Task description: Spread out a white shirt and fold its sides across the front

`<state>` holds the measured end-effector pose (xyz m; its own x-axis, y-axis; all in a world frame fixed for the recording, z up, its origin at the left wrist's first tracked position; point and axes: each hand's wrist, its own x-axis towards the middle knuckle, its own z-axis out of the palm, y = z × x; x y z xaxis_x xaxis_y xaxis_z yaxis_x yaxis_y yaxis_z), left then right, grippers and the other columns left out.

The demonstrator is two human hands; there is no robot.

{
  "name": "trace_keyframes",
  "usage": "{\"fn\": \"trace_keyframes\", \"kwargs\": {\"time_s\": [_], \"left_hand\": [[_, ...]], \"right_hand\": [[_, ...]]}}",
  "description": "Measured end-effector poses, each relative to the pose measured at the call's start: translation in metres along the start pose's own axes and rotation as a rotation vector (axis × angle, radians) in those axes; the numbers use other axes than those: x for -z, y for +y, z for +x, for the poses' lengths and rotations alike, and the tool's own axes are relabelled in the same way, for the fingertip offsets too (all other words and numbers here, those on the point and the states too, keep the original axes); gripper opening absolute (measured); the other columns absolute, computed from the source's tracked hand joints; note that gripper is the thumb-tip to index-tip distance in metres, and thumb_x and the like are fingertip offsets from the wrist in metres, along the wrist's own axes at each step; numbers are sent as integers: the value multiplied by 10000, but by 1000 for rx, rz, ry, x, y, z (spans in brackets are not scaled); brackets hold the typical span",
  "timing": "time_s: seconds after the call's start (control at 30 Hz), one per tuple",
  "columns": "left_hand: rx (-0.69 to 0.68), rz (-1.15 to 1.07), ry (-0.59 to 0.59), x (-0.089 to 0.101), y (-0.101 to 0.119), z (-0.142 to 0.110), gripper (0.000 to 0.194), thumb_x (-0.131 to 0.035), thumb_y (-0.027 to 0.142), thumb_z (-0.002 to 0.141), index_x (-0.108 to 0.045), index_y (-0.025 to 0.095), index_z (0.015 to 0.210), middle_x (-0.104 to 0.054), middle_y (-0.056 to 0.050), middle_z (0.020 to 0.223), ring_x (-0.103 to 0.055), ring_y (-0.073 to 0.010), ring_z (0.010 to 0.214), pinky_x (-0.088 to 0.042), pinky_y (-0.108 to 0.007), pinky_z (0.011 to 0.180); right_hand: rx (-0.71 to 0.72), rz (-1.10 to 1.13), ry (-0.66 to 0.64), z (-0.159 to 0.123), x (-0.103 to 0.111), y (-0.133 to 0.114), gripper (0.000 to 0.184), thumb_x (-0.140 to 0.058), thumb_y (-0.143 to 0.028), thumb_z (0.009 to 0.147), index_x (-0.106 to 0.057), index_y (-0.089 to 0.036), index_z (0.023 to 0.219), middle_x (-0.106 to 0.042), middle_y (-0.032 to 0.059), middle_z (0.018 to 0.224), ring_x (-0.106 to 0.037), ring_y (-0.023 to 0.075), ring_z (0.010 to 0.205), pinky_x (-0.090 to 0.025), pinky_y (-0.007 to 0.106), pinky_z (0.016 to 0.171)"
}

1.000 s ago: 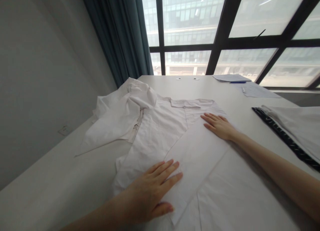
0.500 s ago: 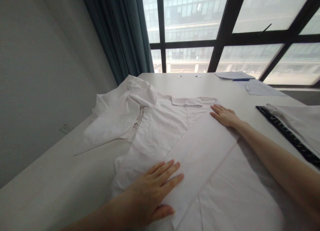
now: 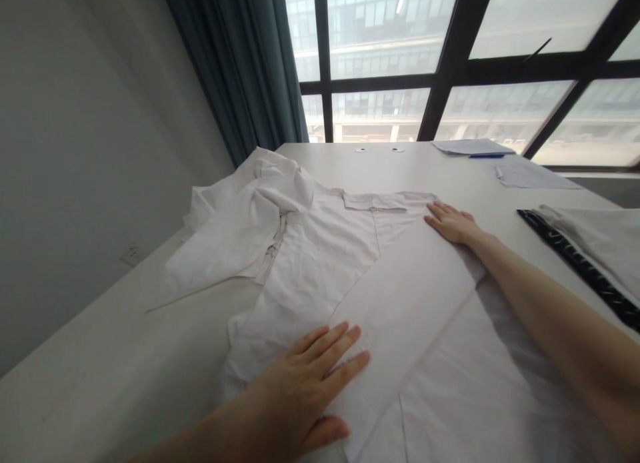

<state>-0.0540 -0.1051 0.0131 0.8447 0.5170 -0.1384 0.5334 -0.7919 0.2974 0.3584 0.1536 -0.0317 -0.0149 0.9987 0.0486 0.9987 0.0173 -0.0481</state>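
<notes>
A white garment (image 3: 325,256), which looks like a long-sleeved coat or shirt, lies spread on the white table. Its right part is folded inward, making a smooth slanted panel (image 3: 405,296). My left hand (image 3: 315,383) rests flat near the lower end of that panel, fingers spread. Farther off, my right hand (image 3: 450,221) lies flat on the panel's upper outer corner by the shoulder, fingers stretched out. Neither hand grips the cloth. On the left side, a sleeve (image 3: 225,229) lies crumpled and loosely bunched toward the table edge.
At the right, folded white cloth (image 3: 600,239) lies with a black strip with white marks (image 3: 575,259). Papers (image 3: 473,147) and a blue pen (image 3: 486,157) are at the back right of the table (image 3: 335,159). A dark curtain (image 3: 240,56) hangs beside the window.
My right hand has shifted very slightly up and to the right at the panel's corner. The view has tilted a little; my left hand stays almost in place.
</notes>
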Motion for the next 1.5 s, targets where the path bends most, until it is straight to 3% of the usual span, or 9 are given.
{"fn": "trace_keyframes", "kwargs": {"time_s": [0.27,0.43,0.57,0.77,0.9,1.13,1.3,1.4,1.5], "left_hand": [[-59,64,83,4,2,0,727,-688,328,854,-327,407,1480,-90,-42,1628,-215,-318,1463,-231,-467,1183],[-180,85,62,7,-1,-1,587,-552,458,935,-347,373,1478,-279,-25,1586,-232,-284,1463,-164,-482,1200],[-236,55,75,7,-3,1,544,-481,527,948,-402,343,1454,-311,-66,1570,-274,-309,1445,-226,-488,1177],[-258,-4,48,10,-4,4,540,-517,534,929,-419,377,1436,-315,-51,1571,-281,-306,1443,-248,-477,1169],[-249,-40,28,14,-4,4,535,-532,541,919,-434,389,1423,-316,-40,1571,-272,-306,1447,-249,-477,1167],[-246,13,46,18,-2,4,571,-497,532,941,-386,323,1461,-385,-59,1535,-341,-272,1421,-276,-435,1164],[91,206,417,35,-48,-10,477,-384,366,1008,-344,283,1476,-450,-57,1495,-414,-216,1377,-340,-384,1133],[485,353,647,48,-99,-33,522,-390,394,970,-382,177,1444,-448,-128,1479,-421,-270,1364,-350,-424,1121],[1031,475,761,53,-142,-61,627,-437,348,907,-329,22,1432,-330,-270,1501,-379,-386,1367,-384,-506,1062]], "right_hand": [[-11,-3,168,2,-4,1,582,-290,-549,941,-474,-252,1406,-432,111,1505,-436,300,1340,-332,611,1052],[53,-18,416,-13,7,-11,463,-300,-297,961,-509,-142,1345,-444,178,1480,-394,284,1364,-216,580,1109],[181,-13,471,-26,18,-28,396,-363,-227,940,-563,-151,1273,-485,159,1451,-441,273,1330,-222,535,1120],[439,92,348,-101,23,-73,434,-382,-355,979,-479,-183,1366,-475,146,1463,-506,253,1284,-420,444,1006],[671,11,248,-165,20,-81,425,-363,-383,999,-470,-266,1394,-427,70,1513,-389,264,1382,-316,502,1088],[271,52,287,-162,-5,-33,476,-289,-436,1003,-553,-213,1330,-561,103,1396,-473,276,1319,-370,510,1035],[262,69,292,-160,-6,-34,471,-294,-436,1000,-566,-221,1319,-565,104,1392,-480,260,1314,-354,499,1053],[267,84,286,-162,-4,-37,469,-296,-430,999,-571,-214,1312,-561,108,1395,-476,262,1318,-363,502,1046],[276,97,287,-162,-4,-36,468,-295,-426,1000,-574,-206,1305,-565,115,1389,-488,260,1307,-365,502,1047]]}}
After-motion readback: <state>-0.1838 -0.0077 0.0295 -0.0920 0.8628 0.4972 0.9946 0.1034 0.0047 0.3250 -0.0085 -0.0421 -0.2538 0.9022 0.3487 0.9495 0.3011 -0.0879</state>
